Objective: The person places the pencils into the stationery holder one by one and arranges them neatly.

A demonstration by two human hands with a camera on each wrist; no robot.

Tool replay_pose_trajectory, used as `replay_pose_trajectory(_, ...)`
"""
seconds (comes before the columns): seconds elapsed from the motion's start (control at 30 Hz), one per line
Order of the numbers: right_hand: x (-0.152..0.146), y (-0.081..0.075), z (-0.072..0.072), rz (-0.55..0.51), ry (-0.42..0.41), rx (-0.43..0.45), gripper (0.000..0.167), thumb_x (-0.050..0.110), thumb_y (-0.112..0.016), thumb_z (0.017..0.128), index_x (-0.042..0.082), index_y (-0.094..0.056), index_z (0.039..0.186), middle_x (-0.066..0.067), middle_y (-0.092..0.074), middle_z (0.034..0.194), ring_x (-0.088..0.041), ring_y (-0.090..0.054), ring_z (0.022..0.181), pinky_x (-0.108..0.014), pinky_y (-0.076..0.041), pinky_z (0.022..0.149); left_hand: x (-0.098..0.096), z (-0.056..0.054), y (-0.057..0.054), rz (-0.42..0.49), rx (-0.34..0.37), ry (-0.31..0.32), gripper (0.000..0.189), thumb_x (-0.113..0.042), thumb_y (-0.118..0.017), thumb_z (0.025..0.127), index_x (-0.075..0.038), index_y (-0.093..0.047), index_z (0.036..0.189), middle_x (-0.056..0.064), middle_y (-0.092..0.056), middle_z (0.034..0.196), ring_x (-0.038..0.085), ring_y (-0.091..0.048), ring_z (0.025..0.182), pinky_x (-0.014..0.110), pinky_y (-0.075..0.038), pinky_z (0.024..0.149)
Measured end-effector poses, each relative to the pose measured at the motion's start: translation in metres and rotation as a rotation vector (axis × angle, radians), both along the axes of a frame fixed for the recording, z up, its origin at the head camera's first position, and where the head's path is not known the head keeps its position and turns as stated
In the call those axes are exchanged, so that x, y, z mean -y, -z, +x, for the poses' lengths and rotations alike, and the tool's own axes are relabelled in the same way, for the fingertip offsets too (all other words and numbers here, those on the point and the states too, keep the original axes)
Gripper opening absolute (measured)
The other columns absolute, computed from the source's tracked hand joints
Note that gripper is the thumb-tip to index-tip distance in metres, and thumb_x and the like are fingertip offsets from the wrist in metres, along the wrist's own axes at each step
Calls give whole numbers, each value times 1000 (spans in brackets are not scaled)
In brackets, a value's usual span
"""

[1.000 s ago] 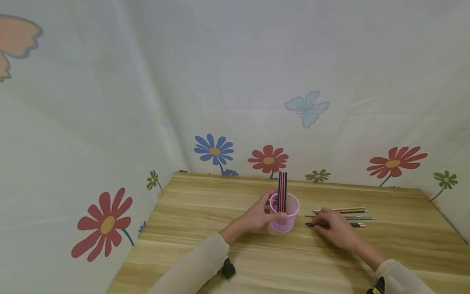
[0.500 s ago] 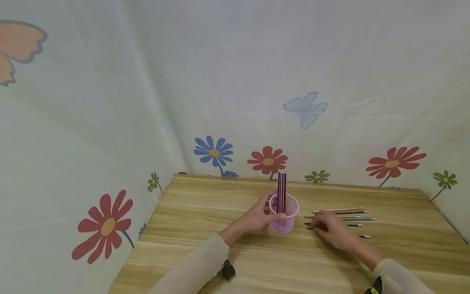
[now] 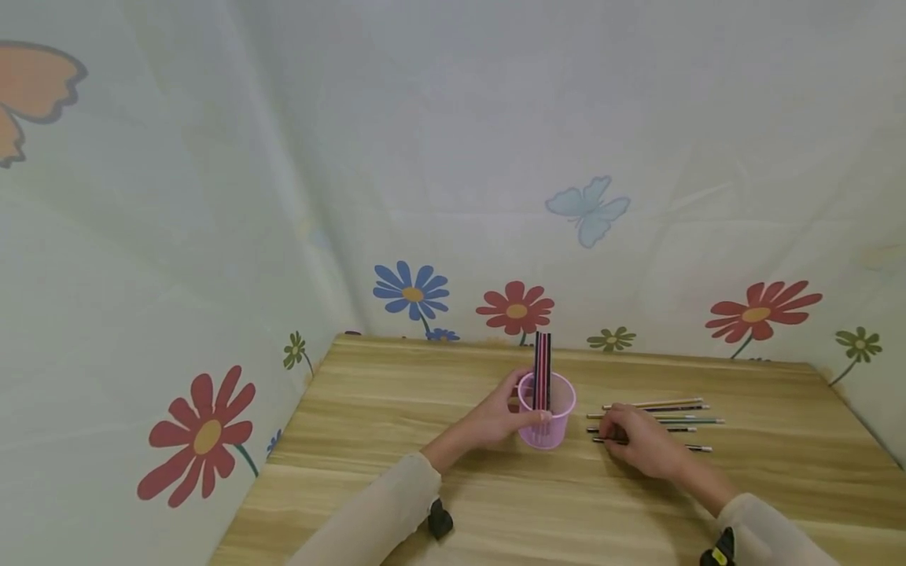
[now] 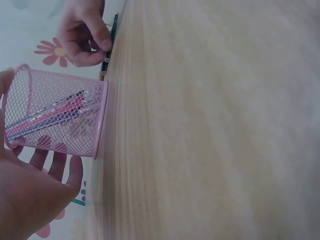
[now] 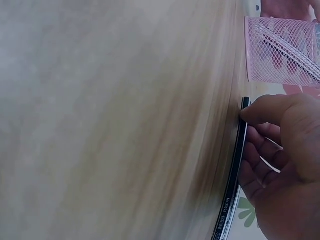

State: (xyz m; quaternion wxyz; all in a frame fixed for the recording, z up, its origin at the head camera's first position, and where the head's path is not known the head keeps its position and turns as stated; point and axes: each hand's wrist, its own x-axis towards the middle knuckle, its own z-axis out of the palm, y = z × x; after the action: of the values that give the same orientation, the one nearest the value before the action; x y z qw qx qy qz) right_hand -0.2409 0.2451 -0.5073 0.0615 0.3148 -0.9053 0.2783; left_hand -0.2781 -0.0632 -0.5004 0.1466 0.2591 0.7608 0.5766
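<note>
My left hand (image 3: 495, 417) grips a pink mesh pencil cup (image 3: 557, 432) that stands upright on the table, thumb along its near side. Several dark and pink striped pencils (image 3: 543, 365) stand bunched in it against the wall by that hand. To the right, my right hand (image 3: 642, 444) pinches a black pencil (image 5: 234, 172) near its left end, thumb on top and fingers curled behind. That pencil lies low along the tabletop, its white-tipped end showing beyond the hand. Just behind it lies another dark pencil (image 3: 683, 430), partly covered by the hand.
More pencils lie in a loose row farther back, among them a yellow one (image 3: 668, 403) and a green one (image 3: 697, 421). The wooden table (image 3: 396, 377) ends at a light cloth backdrop (image 3: 460, 157) printed with flowers and butterflies.
The nearest black pencil has been drawn toward the person, away from the other dark one, and its far end has since swung slightly back. My left hand and the cup have stayed put.
</note>
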Motion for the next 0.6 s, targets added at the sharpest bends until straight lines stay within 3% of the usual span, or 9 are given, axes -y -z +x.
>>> replay_pose_trajectory(0.3,-1,-1,-3,29,-10,-23,23,-1,-83,83,16,-68,88,10,-57,86,-6,-54,79,-27,-49,68,-1,-3,1,-1,0,-2,78,-33,-79,97,-30,-34,161,0,-52,148,24,-58,130,37,-53,102)
replay_pose_trajectory(0.6,-1,-6,-1,59,-14,17,24,0,-83,84,15,-65,90,9,-57,88,-6,-53,81,-28,-48,68,-1,-1,-1,12,20,6,79,-32,-80,97,-31,-34,161,-1,-52,148,23,-58,130,38,-54,101)
